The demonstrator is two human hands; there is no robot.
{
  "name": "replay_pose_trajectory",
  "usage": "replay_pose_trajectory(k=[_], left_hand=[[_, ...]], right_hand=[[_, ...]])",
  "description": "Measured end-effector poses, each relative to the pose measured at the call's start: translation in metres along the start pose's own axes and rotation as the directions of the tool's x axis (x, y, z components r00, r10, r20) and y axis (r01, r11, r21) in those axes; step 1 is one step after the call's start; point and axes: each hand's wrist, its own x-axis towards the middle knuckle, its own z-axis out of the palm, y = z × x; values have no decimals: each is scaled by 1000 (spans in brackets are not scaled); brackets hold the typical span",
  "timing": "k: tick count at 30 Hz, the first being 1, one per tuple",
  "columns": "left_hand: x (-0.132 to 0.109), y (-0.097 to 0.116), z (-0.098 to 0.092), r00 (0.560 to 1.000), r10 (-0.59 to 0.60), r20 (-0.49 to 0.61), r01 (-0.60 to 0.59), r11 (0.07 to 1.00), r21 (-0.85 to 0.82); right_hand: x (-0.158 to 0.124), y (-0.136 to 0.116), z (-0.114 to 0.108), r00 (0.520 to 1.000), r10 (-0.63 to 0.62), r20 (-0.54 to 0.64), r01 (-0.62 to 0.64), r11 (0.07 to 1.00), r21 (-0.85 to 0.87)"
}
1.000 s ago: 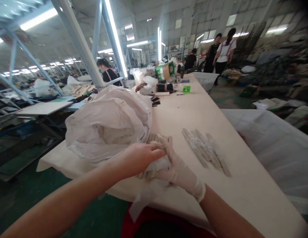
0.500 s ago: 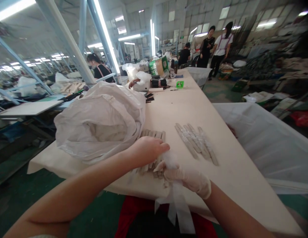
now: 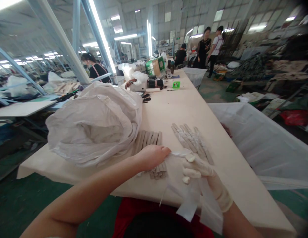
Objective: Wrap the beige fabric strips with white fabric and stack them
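Observation:
My left hand [image 3: 154, 158], bare, is closed in a pinch on the edge of a translucent white strip [image 3: 174, 170]. The sheer material stretches across to my right hand [image 3: 199, 168], which wears a pale glove and has its fingers curled around it. Loose ends of the strips [image 3: 188, 206] hang below the right hand over the table's front edge. Under and behind my left hand lies a stack of grey-beige fabric strips [image 3: 149, 137], partly covered by the hand. Farther right, several similar strips with white wrapping [image 3: 193, 140] lie side by side on the table.
A big white sack [image 3: 94, 122] slumps on the table's [image 3: 178, 109] left side. Farther back are plastic bags [image 3: 140, 81], a green box [image 3: 155, 66] and a small green tray [image 3: 176, 85]. A white-lined bin [image 3: 255, 142] stands along the right edge. Several people are in the background.
My hands have moved apart, the right one shifting to the right, and the white strip now spans between them. The fabric stack shows more. The camera view has turned slightly right.

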Motion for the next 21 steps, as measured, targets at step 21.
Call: replay_pose_trajectory(k=[21], left_hand=[[28,5,41,917,-359,175,260,204,-944]], right_hand=[[27,4,-59,911,-126,-394,104,992,-75]])
